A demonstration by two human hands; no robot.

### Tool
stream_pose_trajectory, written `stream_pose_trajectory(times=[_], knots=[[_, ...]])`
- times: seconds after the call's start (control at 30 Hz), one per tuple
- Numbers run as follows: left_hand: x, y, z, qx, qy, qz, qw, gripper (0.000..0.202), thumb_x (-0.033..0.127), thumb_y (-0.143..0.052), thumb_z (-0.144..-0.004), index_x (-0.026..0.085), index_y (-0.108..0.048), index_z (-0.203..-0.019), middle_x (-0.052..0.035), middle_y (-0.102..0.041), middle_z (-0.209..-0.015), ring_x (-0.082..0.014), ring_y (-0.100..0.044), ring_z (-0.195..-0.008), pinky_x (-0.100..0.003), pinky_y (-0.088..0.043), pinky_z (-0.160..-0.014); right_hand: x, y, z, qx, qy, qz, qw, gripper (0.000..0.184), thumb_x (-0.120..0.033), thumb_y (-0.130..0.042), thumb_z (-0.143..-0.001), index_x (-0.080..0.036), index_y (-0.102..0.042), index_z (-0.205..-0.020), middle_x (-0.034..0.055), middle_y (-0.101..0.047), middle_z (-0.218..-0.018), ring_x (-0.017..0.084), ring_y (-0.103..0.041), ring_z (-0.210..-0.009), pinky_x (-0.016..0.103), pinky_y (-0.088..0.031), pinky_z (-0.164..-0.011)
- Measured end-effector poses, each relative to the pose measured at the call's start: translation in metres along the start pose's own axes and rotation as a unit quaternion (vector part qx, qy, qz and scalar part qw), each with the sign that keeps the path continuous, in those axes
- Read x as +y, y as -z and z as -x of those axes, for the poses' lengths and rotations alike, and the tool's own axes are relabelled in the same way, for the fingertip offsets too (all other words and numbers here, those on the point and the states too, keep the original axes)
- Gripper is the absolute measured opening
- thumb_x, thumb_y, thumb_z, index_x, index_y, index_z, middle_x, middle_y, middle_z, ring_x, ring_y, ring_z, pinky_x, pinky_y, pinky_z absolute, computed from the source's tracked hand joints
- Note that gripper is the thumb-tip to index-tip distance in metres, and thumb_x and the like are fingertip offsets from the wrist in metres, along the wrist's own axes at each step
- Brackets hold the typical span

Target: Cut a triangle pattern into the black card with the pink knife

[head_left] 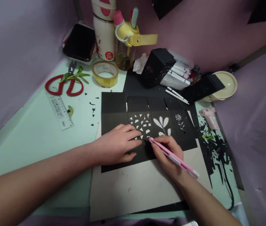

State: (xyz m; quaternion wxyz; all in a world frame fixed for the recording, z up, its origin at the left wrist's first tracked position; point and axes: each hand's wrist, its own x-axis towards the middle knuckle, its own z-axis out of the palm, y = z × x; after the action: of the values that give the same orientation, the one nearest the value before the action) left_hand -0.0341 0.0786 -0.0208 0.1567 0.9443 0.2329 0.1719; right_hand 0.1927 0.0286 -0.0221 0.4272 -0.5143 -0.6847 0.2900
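Note:
A black card sheet point(114, 122) with slits along its far edge lies in front of me. Small angular cutouts point(144, 121), a leaf-spray cutout point(162, 124) and a flower cutout point(179, 121) show pale in it. My left hand point(121, 144) rests flat on the card, fingers spread, their tips beside the angular cutouts. In my right hand point(170, 153) is a slim pink pen-shaped craft knife point(169, 153), gripped like a pen. Its tip is at the card just below the angular cutouts; the blade itself is too small to make out.
Beneath the card lies a pale board point(133, 185). Red-handled scissors point(70, 83), a clear ruler point(59, 110) and a tape roll point(105, 74) are on the left. Behind stand bottles point(104, 37), a black paper box point(157, 67) and markers point(179, 75). A pink glue gun point(209, 117) and black scraps point(218, 147) lie right.

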Motion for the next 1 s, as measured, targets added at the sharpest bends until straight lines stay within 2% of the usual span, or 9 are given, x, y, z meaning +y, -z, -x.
stream_pose_trajectory(times=[0.1,0.23,0.33,0.43,0.57,0.73,1.0], knots=[[0.000,0.001,0.000,0.003,-0.007,-0.007,1.000,0.028,0.025,-0.062,-0.085,0.016,-0.065,-0.112,-0.0131,-0.063,-0.122,-0.0298,-0.055,-0.108,-0.043,-0.046,-0.086,-0.001,0.009,-0.007,-0.007,-0.039,-0.021,0.999,0.011,-0.018,-0.069,-0.085,-0.024,-0.068,-0.095,0.0018,-0.069,-0.085,0.015,-0.064,-0.074,0.026,-0.053,-0.065],[0.000,0.003,0.001,0.007,-0.023,-0.012,1.000,0.029,0.025,-0.057,-0.087,0.017,-0.065,-0.114,-0.0136,-0.062,-0.122,-0.0306,-0.055,-0.108,-0.044,-0.046,-0.086,-0.001,0.018,-0.013,-0.022,-0.088,-0.044,0.995,0.010,-0.019,-0.070,-0.082,-0.025,-0.072,-0.091,0.0013,-0.072,-0.083,0.015,-0.065,-0.071,0.025,-0.052,-0.062],[-0.001,0.003,0.002,0.011,-0.027,-0.016,0.999,0.029,0.025,-0.056,-0.088,0.018,-0.064,-0.115,-0.0137,-0.061,-0.123,-0.0306,-0.054,-0.108,-0.044,-0.045,-0.086,-0.002,0.022,-0.014,-0.047,-0.109,-0.064,0.991,0.015,-0.019,-0.069,-0.081,-0.025,-0.073,-0.095,0.0026,-0.074,-0.089,0.016,-0.067,-0.075,0.026,-0.053,-0.064],[-0.001,0.002,0.002,0.006,-0.028,-0.020,0.999,0.029,0.025,-0.057,-0.088,0.018,-0.064,-0.116,-0.0133,-0.061,-0.123,-0.0302,-0.053,-0.109,-0.043,-0.045,-0.087,-0.003,0.022,-0.013,-0.067,-0.105,-0.051,0.991,0.011,-0.018,-0.066,-0.082,-0.023,-0.074,-0.087,0.0019,-0.073,-0.079,0.015,-0.065,-0.068,0.026,-0.050,-0.059],[0.000,0.002,0.002,0.002,-0.031,-0.028,0.999,0.028,0.026,-0.058,-0.088,0.019,-0.065,-0.114,-0.0120,-0.062,-0.120,-0.0298,-0.054,-0.107,-0.042,-0.044,-0.086,-0.004,0.018,-0.013,-0.069,-0.067,-0.010,0.995,0.008,-0.017,-0.062,-0.080,-0.020,-0.068,-0.076,-0.0003,-0.067,-0.065,0.013,-0.059,-0.056,0.024,-0.045,-0.052],[0.000,0.003,0.002,0.000,-0.030,-0.030,0.999,0.027,0.027,-0.059,-0.088,0.019,-0.065,-0.113,-0.0111,-0.062,-0.120,-0.0297,-0.053,-0.107,-0.043,-0.044,-0.086,-0.002,0.013,-0.012,-0.076,-0.067,-0.009,0.995,0.009,-0.019,-0.064,-0.078,-0.021,-0.058,-0.072,-0.0025,-0.060,-0.063,0.012,-0.055,-0.054,0.024,-0.043,-0.050],[0.000,0.002,0.002,0.006,-0.031,-0.026,0.999,0.026,0.027,-0.056,-0.089,0.019,-0.065,-0.113,-0.0111,-0.062,-0.119,-0.0300,-0.053,-0.106,-0.043,-0.044,-0.086,-0.002,0.011,-0.014,-0.089,-0.084,0.033,0.992,0.011,-0.024,-0.064,-0.078,-0.021,-0.059,-0.070,-0.0003,-0.063,-0.064,0.013,-0.057,-0.056,0.025,-0.043,-0.051]])
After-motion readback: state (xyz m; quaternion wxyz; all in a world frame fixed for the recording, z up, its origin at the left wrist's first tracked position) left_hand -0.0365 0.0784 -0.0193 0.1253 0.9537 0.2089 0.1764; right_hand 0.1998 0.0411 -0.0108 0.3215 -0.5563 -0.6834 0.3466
